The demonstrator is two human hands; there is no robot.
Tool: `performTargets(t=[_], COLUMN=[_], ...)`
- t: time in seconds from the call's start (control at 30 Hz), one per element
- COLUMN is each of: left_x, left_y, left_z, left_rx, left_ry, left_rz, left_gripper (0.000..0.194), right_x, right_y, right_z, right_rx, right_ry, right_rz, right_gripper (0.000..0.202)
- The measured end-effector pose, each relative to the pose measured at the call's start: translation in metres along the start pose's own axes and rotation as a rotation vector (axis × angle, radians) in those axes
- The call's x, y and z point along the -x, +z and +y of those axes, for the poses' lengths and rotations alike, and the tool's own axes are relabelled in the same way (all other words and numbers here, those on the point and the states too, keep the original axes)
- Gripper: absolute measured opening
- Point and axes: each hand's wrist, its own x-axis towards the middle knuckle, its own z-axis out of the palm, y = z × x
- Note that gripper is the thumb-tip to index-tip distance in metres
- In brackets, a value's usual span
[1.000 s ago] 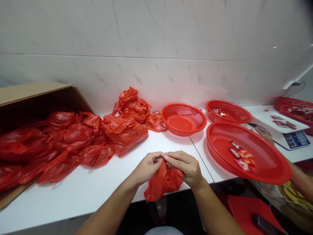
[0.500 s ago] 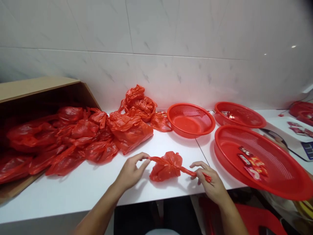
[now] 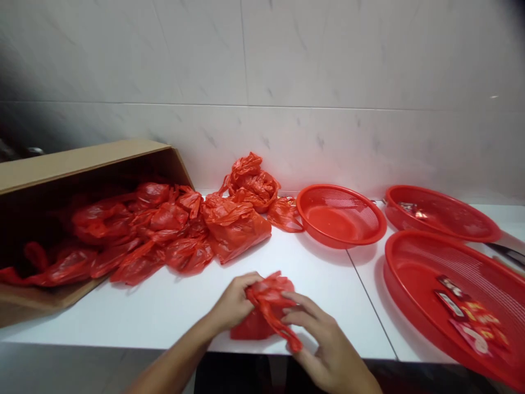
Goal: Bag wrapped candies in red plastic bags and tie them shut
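Note:
A small red plastic bag (image 3: 254,324) rests on the white table near its front edge, its top gathered and twisted. My left hand (image 3: 238,301) pinches the gathered top from the left. On the right, my right hand (image 3: 320,339) has its fingers curled around the bag's handle strip, with thumb near the strip's lower end and the other fingers against the bag's right side. The bag's contents are hidden.
A cardboard box (image 3: 90,156) on its side holds several red bags, which spill right towards a larger red bag (image 3: 238,230). Red baskets (image 3: 340,241) stand at right; the nearest (image 3: 414,306) holds several small packets (image 3: 471,317).
My hands have come together at the bag, whose handles were stretched apart sideways before. The view has shifted left, so the table's things appear farther right.

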Motion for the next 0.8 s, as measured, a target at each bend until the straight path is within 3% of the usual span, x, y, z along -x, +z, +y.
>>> performTargets(t=[0.1, 0.17, 0.23, 0.3, 0.37, 0.4, 0.47, 0.5, 0.53, 0.6, 0.63, 0.67, 0.73, 0.8], left_x=[0.002, 0.002, 0.001, -0.003, -0.012, -0.020, -0.040, -0.052, -0.065, -0.094, -0.109, -0.124, -0.153, -0.177], left_y=[-0.080, -0.142, -0.196, -0.230, -0.237, -0.230, -0.200, -0.179, -0.155, -0.100, -0.073, -0.046, 0.003, 0.042], left_z=[0.015, 0.024, 0.032, 0.038, 0.044, 0.047, 0.050, 0.050, 0.048, 0.038, 0.030, 0.021, -0.001, -0.023], left_rx=[-0.012, -0.087, -0.290, -0.593, -0.684, -0.661, -0.561, -0.518, -0.496, -0.488, -0.488, -0.496, -0.592, -0.633], left_ry=[-0.070, -0.201, -0.169, -0.090, 0.074, 0.158, 0.275, 0.292, 0.275, 0.273, 0.250, 0.244, 0.188, 0.142], left_rz=[0.267, 0.656, 1.034, 1.280, 1.325, 1.312, 1.199, 1.108, 0.917, 0.658, 0.401, 0.273, 0.059, 0.042], left_gripper=[0.017, 0.037, 0.057, 0.070, 0.072, 0.069, 0.057, 0.046, 0.038, 0.030, 0.030, 0.027, 0.024, 0.029], right_x=[0.022, 0.038, 0.052, 0.060, 0.061, 0.059, 0.054, 0.052, 0.050, 0.049, 0.049, 0.049, 0.049, 0.049], right_y=[-0.014, -0.016, -0.013, -0.005, 0.003, 0.008, 0.014, 0.016, 0.017, 0.017, 0.016, 0.016, 0.014, 0.013], right_z=[0.035, 0.060, 0.081, 0.093, 0.097, 0.098, 0.098, 0.098, 0.098, 0.098, 0.099, 0.099, 0.100, 0.101], right_rx=[0.093, 0.183, 0.260, 0.297, 0.295, 0.292, 0.294, 0.298, 0.300, 0.286, 0.275, 0.266, 0.257, 0.264], right_ry=[0.155, 0.273, 0.328, 0.333, 0.331, 0.335, 0.344, 0.346, 0.344, 0.332, 0.326, 0.320, 0.311, 0.300], right_rz=[0.132, 0.124, 0.090, 0.107, 0.173, 0.212, 0.283, 0.311, 0.334, 0.353, 0.357, 0.362, 0.373, 0.383], right_gripper=[0.023, 0.023, 0.022, 0.021, 0.022, 0.022, 0.024, 0.025, 0.025, 0.024, 0.024, 0.024, 0.024, 0.025])
